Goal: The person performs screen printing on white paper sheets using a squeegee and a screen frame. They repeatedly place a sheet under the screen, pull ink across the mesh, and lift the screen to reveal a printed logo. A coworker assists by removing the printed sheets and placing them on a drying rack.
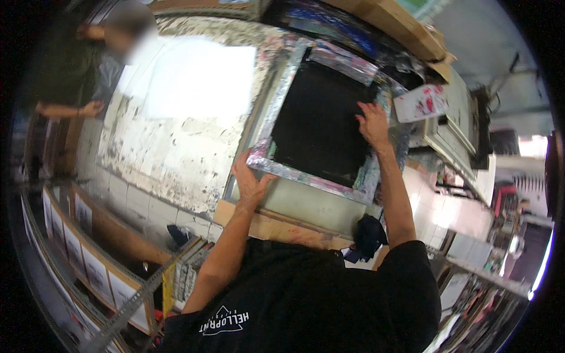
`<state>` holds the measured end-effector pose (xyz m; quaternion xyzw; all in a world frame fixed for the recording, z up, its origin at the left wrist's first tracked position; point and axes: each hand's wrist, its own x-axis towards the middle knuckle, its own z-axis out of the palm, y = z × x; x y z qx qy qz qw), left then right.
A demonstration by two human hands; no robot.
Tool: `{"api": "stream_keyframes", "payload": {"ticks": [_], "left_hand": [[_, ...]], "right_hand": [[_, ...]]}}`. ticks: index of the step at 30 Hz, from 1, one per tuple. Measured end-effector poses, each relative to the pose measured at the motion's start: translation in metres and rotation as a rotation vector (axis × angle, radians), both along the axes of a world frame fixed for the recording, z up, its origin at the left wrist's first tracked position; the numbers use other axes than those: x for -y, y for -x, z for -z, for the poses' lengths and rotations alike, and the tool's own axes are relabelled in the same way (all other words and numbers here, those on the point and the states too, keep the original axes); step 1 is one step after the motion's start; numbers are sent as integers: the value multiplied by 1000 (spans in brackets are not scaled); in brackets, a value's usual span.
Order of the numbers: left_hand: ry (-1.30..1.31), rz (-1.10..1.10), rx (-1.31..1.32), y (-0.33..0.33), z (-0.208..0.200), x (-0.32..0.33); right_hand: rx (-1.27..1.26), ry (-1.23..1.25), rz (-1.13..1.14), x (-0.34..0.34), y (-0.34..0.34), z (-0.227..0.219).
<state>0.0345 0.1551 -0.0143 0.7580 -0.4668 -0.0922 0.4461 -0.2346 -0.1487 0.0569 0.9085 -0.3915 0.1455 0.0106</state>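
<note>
A screen printing frame (pixel 273 170) lies tilted in front of me, its rim wrapped in paint-stained silvery tape around a black middle (pixel 321 120). At its near left corner is my left hand (pixel 250 182), with the fingers along the outer left side and the thumb on the near edge, the corner held between them. My right hand (pixel 374 125) rests over the right side of the frame, fingers apart and reaching onto the black surface. No tool shows in that hand. Its palm side is hidden.
White sheets (pixel 200 76) lie on the stained table (pixel 176 159) to the left, where a co-worker (pixel 65 76) stands. A pink-stained white container (pixel 421 104) sits right of the frame. Cardboard (pixel 400 26) lies beyond. A dark cloth bundle (pixel 369 235) lies near me.
</note>
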Motion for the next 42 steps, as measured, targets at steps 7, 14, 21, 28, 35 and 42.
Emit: {"api": "stream_keyframes", "payload": {"ticks": [7,14,21,28,35,42], "left_hand": [[-84,-8,-100,-3,13,-3],[-74,2,-45,-4,19,0],[-70,26,6,-8,31,3],[-123,35,-31,-10,29,-3],[-95,15,-5,-13,47,-6],[-65,-8,42,-12,36,0]], "right_hand": [[173,-76,91,-49,26,-17],[325,114,390,-75,105,-15],[51,-41,581,-105,161,5],[68,-231,760,-268,158,-55],[88,-463,843,-377,171,24],[235,-243,825,-332,162,40]]}}
